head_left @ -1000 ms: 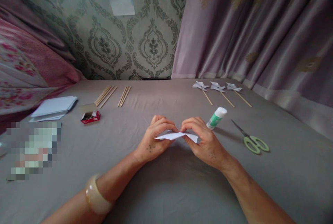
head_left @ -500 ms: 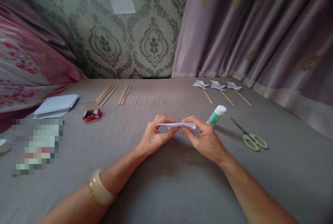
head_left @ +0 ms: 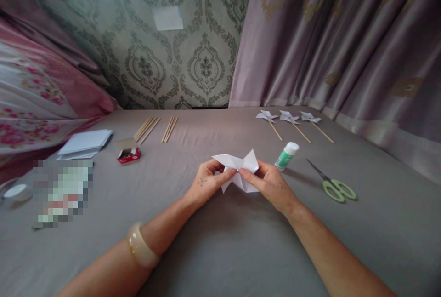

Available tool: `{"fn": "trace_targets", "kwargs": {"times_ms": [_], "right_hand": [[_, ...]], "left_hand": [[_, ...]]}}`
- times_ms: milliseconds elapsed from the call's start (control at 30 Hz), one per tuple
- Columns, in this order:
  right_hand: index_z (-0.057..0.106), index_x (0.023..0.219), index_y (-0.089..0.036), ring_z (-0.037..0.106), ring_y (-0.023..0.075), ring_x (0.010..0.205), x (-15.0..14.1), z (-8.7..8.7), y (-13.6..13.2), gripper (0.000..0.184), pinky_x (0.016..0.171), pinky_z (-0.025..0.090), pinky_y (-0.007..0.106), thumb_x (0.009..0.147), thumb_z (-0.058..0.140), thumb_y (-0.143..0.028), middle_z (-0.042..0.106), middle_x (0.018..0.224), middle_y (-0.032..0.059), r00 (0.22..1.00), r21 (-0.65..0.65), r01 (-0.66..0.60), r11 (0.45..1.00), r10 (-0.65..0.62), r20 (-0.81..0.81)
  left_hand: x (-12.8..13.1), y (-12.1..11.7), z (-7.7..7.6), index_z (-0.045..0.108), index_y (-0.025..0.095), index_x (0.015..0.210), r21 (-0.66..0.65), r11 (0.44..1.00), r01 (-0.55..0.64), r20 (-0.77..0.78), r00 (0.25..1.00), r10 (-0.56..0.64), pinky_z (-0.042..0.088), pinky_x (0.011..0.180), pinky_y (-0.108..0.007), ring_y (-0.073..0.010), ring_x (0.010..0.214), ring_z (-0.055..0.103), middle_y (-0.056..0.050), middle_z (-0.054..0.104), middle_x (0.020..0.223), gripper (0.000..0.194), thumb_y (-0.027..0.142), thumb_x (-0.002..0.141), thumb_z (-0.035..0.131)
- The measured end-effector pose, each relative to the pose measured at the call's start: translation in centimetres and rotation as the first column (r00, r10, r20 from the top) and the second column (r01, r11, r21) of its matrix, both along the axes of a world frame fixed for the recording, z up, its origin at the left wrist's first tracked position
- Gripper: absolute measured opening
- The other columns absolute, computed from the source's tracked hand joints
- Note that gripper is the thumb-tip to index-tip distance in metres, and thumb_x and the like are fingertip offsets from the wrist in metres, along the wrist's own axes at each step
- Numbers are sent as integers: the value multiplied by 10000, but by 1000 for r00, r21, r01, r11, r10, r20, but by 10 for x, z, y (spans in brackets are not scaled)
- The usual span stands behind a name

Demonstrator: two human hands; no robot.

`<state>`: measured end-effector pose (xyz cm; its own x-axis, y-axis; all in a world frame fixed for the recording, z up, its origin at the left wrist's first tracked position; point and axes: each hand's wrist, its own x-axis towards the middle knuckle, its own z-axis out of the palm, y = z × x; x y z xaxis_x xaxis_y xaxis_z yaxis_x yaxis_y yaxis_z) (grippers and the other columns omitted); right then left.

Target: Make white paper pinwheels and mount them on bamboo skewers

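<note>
A white paper pinwheel point(head_left: 248, 182) is held between both hands above the grey cloth, its folded points facing me. My left hand point(head_left: 206, 179) grips its left side, thumb pressed near the centre and the fingers behind the paper. From the other side my right hand point(head_left: 272, 182) pinches it, that thumb also close to the middle. A small shiny spot shows between the two thumb tips. Just beyond my right hand stands a glue stick point(head_left: 286, 156) with a white cap. Green-handled scissors point(head_left: 332, 182) lie farther right.
Three pinwheels on sticks point(head_left: 289, 117) lie at the back right. Wooden sticks point(head_left: 148, 129) lie in two groups at the back left. Nearer are a small red open box point(head_left: 128, 155), a stack of white paper point(head_left: 84, 144) and a blurred-out packet point(head_left: 64, 196). Curtains hang on both sides.
The paper pinwheel, seen nearly edge-on before, has been tilted so its front faces me. Both thumbs now press near its centre. The view has shifted slightly.
</note>
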<state>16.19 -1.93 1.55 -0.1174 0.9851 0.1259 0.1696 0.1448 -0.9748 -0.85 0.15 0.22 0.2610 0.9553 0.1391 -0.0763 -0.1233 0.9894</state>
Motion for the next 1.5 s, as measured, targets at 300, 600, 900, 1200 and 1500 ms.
{"fn": "trace_targets", "kwargs": {"times_ms": [300, 600, 900, 1200, 1500], "right_hand": [[738, 903, -167, 686, 243, 763, -4, -7, -1, 407, 696, 538, 334, 619, 791, -453, 752, 835, 72, 983, -162, 43, 986, -71, -172], [741, 880, -175, 698, 246, 851, -5, -28, 12, 408, 802, 557, 351, 536, 849, -366, 755, 917, 65, 869, -289, 168, 942, -280, -408], [744, 806, -158, 698, 166, 749, -3, -34, 14, 387, 676, 559, 196, 485, 889, -318, 756, 796, 33, 819, -405, 64, 912, -280, -501], [753, 781, -164, 692, 145, 762, 3, -32, 14, 409, 679, 558, 152, 427, 913, -294, 759, 831, 30, 777, -423, -18, 906, -254, -576], [752, 829, -179, 692, 124, 754, 3, -40, 12, 426, 693, 557, 131, 446, 912, -272, 759, 824, 7, 768, -406, 17, 914, -271, -580]], "left_hand": [[3, -3, -2, 703, 132, 874, -130, 987, 91, 209, 976, -63, 466, 791, -310, -170, 762, 625, -63, 702, 855, 442, 436, 579, 827], [-10, 17, -8, 634, 130, 720, -50, 959, -280, -73, 958, 276, 411, 582, -233, -109, 593, 531, -40, 633, 676, 400, 523, 783, 602], [-59, 66, -19, 662, 115, 1023, 223, 854, -470, -601, 623, 500, 482, 800, -277, -168, 845, 619, -91, 676, 954, 307, 58, 757, 521], [-113, 91, -5, 580, 138, 1144, 425, 772, -472, -787, 228, 573, 416, 960, -362, -262, 1177, 492, -172, 525, 1236, 306, 147, 870, 444], [-119, 100, -19, 603, 76, 1085, 449, 730, -516, -836, 45, 546, 456, 885, -322, -252, 1079, 565, -206, 557, 1173, 324, 129, 916, 332]]}}
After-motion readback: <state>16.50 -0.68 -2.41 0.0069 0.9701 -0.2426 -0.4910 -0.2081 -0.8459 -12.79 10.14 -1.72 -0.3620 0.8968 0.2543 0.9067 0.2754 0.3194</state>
